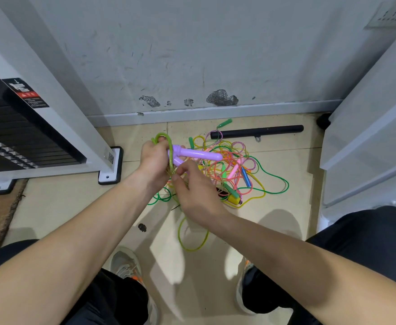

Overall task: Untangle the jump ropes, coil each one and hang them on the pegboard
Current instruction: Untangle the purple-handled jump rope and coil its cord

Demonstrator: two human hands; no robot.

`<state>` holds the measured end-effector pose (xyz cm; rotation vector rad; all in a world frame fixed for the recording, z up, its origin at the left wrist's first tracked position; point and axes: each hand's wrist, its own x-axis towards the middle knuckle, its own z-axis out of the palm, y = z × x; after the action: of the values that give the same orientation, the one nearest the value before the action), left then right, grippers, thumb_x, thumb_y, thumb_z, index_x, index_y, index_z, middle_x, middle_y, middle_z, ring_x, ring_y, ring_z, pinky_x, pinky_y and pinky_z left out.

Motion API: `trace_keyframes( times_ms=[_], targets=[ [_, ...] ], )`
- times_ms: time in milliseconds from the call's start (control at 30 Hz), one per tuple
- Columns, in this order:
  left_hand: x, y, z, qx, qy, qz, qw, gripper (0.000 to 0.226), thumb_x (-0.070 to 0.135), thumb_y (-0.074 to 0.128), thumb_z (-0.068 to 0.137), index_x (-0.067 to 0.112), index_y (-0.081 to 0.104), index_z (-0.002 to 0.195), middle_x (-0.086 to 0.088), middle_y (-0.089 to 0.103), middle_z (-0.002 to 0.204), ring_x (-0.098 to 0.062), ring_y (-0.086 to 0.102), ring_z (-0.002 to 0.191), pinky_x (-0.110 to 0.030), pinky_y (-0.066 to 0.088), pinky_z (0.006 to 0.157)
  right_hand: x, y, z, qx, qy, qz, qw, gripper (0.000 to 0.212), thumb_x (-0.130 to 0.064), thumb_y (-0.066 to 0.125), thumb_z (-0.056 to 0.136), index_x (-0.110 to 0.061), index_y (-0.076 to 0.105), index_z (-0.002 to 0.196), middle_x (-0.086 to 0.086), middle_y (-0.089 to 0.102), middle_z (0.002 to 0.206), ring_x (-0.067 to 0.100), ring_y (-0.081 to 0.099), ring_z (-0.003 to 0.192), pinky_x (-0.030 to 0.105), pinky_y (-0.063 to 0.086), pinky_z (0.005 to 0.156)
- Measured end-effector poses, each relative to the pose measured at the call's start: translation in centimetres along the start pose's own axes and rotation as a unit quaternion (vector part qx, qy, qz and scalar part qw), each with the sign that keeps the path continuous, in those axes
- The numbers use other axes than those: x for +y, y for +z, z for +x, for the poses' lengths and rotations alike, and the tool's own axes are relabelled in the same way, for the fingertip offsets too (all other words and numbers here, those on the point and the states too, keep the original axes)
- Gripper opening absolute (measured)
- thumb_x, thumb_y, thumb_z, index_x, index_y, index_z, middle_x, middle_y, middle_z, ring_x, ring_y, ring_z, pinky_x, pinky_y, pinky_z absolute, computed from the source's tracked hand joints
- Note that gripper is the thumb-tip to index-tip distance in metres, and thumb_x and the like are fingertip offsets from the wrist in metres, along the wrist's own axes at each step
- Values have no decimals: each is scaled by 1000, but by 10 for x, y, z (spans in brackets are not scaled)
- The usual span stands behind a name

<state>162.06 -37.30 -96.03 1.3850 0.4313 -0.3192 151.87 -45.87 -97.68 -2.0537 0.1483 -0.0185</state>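
A tangle of jump ropes (227, 170) in green, orange, pink and yellow lies on the tiled floor near the wall. My left hand (153, 160) grips two purple handles (199, 154) together with coiled loops of a yellow-green rope (163, 137). My right hand (192, 191) pinches that same rope just below the handles. A slack loop of the rope (192, 238) hangs down to the floor under my right wrist. Green, blue, pink and yellow handles show in the pile. No pegboard is in view.
A black bar (258, 131) lies along the wall behind the pile. A white-framed weight machine (51, 127) with black plates stands at the left, its foot (110, 167) close to my left hand. White cabinets (368, 137) stand at the right. My shoes (126, 266) are below.
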Motion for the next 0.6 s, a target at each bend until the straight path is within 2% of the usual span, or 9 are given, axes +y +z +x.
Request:
trace_keyframes(
  times_ms=[100, 200, 267, 367, 400, 467, 500, 567, 600],
  targets=[
    [-4, 3, 1, -10, 28, 9, 1000, 10, 15, 44, 104, 9, 38, 98, -24, 59, 86, -30, 66, 70, -33, 50, 52, -2, 4, -1, 17, 34, 119, 992, 16, -27, 49, 103, -18, 62, 101, -10, 40, 57, 12, 36, 55, 31, 29, 59],
    [-6, 1, 4, -6, 50, 30, 998, 12, 16, 46, 102, 13, 38, 93, -17, 57, 74, -30, 65, 86, -45, 53, 73, -11, -3, 2, -3, 46, 196, 979, 26, -30, 51, 104, -14, 64, 89, -14, 36, 52, 7, 30, 52, 29, 25, 53],
    [-6, -2, 4, -12, 41, 30, 999, 13, 20, 49, 95, 10, 41, 92, -8, 58, 58, -31, 63, 80, -48, 50, 76, -13, -11, 6, -17, 51, 166, 985, 26, -38, 57, 99, -16, 69, 90, -14, 44, 54, 8, 40, 53, 30, 33, 55],
    [-3, -7, 1, -19, -11, 13, 1000, 20, 24, 47, 94, 8, 47, 81, -10, 56, 59, -25, 62, 55, -31, 51, 65, -8, -24, 19, -29, 74, 121, 989, 28, -38, 57, 97, -14, 69, 90, -5, 55, 65, 15, 51, 60, 31, 42, 61],
    [-3, -9, 1, -23, -25, 14, 999, 22, 24, 45, 94, 8, 47, 79, -10, 55, 61, -25, 60, 53, -33, 52, 67, -6, -32, 25, -18, 81, 101, 991, 32, -39, 54, 99, -10, 68, 95, -3, 56, 71, 18, 53, 66, 31, 42, 64],
    [-2, -12, 1, -41, -43, 32, 998, 23, 25, 46, 94, 11, 48, 76, -6, 54, 63, -28, 57, 64, -45, 51, 81, -3, -55, 39, -3, 94, 58, 994, 38, -43, 53, 100, -9, 65, 111, -6, 59, 85, 14, 55, 80, 28, 41, 72],
    [0, -13, 0, -60, -50, 51, 996, 23, 25, 47, 94, 12, 48, 75, -3, 53, 63, -29, 57, 69, -46, 48, 83, -1, -69, 46, -21, 98, 45, 994, 37, -44, 54, 99, -12, 64, 116, -11, 59, 82, 7, 55, 77, 25, 40, 69],
    [2, -16, -3, -106, -53, 102, 988, 22, 29, 50, 97, 16, 48, 79, 1, 50, 68, -31, 63, 70, -44, 49, 80, 6, -97, 55, -92, 89, 34, 991, 21, -40, 57, 100, -22, 66, 92, -20, 49, 55, -3, 45, 50, 20, 31, 52],
    [4, -17, -6, -142, -52, 130, 980, 23, 32, 52, 98, 17, 48, 81, 1, 49, 70, -29, 65, 66, -40, 51, 77, 12, -107, 60, -113, 82, 43, 989, 27, -38, 60, 99, -24, 65, 76, -17, 41, 49, 1, 36, 42, 22, 25, 47]
  ],
)
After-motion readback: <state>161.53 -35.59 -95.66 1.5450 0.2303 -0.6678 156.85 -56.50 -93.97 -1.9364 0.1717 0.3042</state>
